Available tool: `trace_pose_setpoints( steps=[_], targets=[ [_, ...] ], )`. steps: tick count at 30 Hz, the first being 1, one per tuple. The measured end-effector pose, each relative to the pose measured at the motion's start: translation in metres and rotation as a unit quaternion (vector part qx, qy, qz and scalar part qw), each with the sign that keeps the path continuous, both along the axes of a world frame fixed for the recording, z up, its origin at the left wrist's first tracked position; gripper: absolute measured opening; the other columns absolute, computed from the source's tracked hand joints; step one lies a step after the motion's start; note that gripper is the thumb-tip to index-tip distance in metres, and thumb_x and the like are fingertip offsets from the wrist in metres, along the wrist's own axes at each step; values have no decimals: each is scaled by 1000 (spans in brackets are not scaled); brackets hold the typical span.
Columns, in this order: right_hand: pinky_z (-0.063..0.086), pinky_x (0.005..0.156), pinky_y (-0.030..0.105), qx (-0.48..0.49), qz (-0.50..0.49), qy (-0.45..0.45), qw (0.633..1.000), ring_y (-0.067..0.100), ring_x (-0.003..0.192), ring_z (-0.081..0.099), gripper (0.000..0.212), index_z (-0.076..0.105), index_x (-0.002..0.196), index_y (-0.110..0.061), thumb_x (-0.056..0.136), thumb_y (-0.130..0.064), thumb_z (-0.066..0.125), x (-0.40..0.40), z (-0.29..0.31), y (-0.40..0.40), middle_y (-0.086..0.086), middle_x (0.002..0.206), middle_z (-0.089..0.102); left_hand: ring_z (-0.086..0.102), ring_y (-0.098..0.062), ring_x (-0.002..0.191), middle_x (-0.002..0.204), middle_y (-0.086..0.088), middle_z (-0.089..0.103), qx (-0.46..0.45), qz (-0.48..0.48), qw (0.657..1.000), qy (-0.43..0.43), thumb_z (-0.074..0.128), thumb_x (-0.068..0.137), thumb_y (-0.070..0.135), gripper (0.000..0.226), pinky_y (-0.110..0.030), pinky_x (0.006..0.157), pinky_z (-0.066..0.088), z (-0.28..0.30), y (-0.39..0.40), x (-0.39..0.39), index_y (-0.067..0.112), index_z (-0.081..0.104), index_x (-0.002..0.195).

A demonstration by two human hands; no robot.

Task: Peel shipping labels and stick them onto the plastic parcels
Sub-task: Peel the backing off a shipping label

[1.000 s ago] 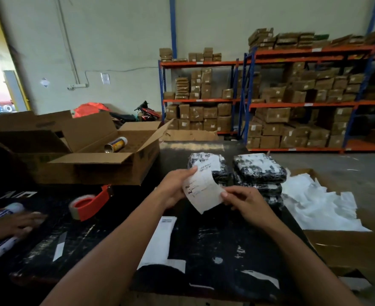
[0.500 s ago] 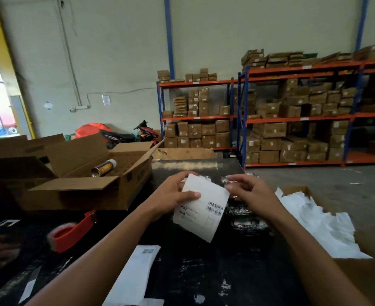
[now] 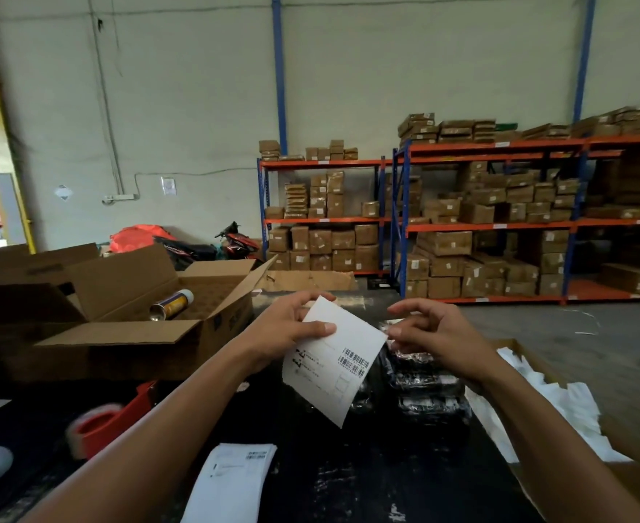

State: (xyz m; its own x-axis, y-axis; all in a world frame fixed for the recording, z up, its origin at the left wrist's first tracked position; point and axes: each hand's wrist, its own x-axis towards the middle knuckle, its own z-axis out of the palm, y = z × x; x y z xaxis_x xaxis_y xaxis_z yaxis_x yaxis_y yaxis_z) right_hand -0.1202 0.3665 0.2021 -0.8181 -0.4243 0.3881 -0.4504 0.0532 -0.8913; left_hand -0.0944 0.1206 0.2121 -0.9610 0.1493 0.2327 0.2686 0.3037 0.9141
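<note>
My left hand (image 3: 292, 330) pinches a white shipping label (image 3: 333, 360) with a barcode, held up above the black table (image 3: 386, 481). My right hand (image 3: 427, 334) is at the label's right corner, thumb and fingertips pinching its edge. Behind and below the label, stacked black plastic parcels (image 3: 424, 386) lie on the table, partly hidden by the label and my right hand. A stack of more labels (image 3: 235, 481) lies on the table near the front edge.
An open cardboard box (image 3: 141, 334) with a spray can (image 3: 171, 303) stands at the left. A red tape dispenser (image 3: 111, 420) lies in front of it. A box of white backing papers (image 3: 559, 413) sits at the right. Shelves of cartons stand behind.
The camera has tilted upward, so the table sits lower in view. The label has been raised and flattened; my right hand has shifted to its right corner. The other person's hand at left has left view.
</note>
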Motion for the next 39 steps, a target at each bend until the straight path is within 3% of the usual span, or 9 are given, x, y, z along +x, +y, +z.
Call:
trace_pose_setpoints(
  steps=[8,19,22,25,28,31,35,39],
  targets=[
    [54,66,24,18,13,16,1000,14,67,69,26,60,102,-16,83,2,64,8,5,-10,3,67,72,71,-27,92,103,-10,72,-22,-16,1000,-3,66,86,10,45,-40,77,58,7,-5,3,20,50,128],
    [57,66,26,11,16,-2,1000,16,64,68,26,57,100,-10,81,6,64,17,9,-20,6,68,73,66,-22,100,108,-3,70,-56,2,998,0,66,87,17,43,-38,84,55,5,-10,2,24,50,125],
    [56,64,26,-16,6,-10,1000,18,63,68,26,53,97,-10,80,7,65,18,7,-26,8,67,72,62,-18,105,112,-1,67,-107,53,992,31,70,84,26,53,-42,96,49,2,-8,-1,21,47,131],
    [54,61,26,-47,-14,-11,999,17,61,68,27,50,93,-10,80,8,65,17,3,-34,9,68,73,58,-14,104,109,3,58,-150,140,974,101,73,80,36,66,-32,93,48,-1,3,-1,20,42,136],
    [52,61,25,-74,-40,-8,996,14,61,67,28,47,92,-12,80,6,65,16,-2,-44,8,70,73,64,-11,90,95,1,67,-100,136,979,114,72,82,34,57,-27,82,51,-1,17,7,20,46,131],
    [53,66,28,-85,-56,4,995,17,65,66,29,45,92,-13,81,3,66,15,-7,-54,12,73,73,70,-12,86,87,-3,75,-53,83,992,76,68,86,27,48,-35,88,54,-4,27,11,16,49,128],
    [54,68,25,-72,-72,22,995,15,67,67,30,44,90,-15,80,-2,69,16,-9,-62,14,75,73,70,-13,90,87,-4,75,-21,87,993,80,69,85,25,49,-40,92,54,-12,26,6,15,51,130],
    [54,72,29,-62,-80,26,995,14,69,68,30,43,89,-14,80,-1,69,14,-12,-62,9,73,74,69,-7,94,90,-2,76,-32,71,993,84,68,86,19,50,-21,87,50,-14,22,4,16,49,132]
  ],
)
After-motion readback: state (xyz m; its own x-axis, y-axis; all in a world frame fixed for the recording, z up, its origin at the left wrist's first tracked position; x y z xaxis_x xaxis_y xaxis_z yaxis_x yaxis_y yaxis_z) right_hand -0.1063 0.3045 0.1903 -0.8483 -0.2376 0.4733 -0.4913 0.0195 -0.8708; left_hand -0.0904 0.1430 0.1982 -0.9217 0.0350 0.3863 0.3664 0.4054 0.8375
